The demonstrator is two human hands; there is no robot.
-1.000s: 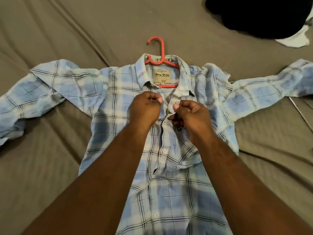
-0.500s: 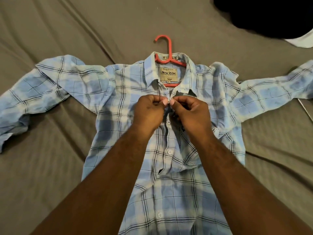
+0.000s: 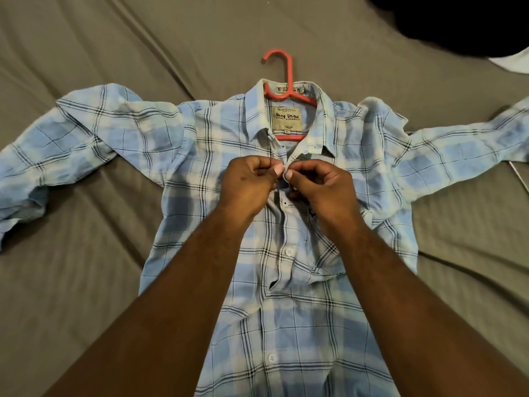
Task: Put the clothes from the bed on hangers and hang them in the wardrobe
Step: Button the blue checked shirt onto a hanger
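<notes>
While the person bends over the bed (image 3: 86,282), a blue checked shirt (image 3: 223,224) lies flat on the grey-brown sheet with its front side up and both sleeves spread out to the sides. A red plastic hanger (image 3: 282,73) is already inside the shirt: its hook comes out above the collar and lies on the sheet, and one red bar shows through the open neck, under the beige label (image 3: 287,117).

From the head camera, both bare forearms reach forward over the lower part of the shirt. The left hand (image 3: 247,187) and the right hand (image 3: 323,190) meet at the placket just below the collar. The fingers of both hands are curled closed, and the thumb and forefinger of each hand pinch the edge of the shirt front at the top button place; the two thumbnails are almost touching. I cannot tell if the button is through its hole. Lower on the placket, two white buttons are visible, and the front gapes open a little between them.

In the far right corner a dark cloth (image 3: 458,24) lies on the bed, with something white (image 3: 512,63) just beside it.
</notes>
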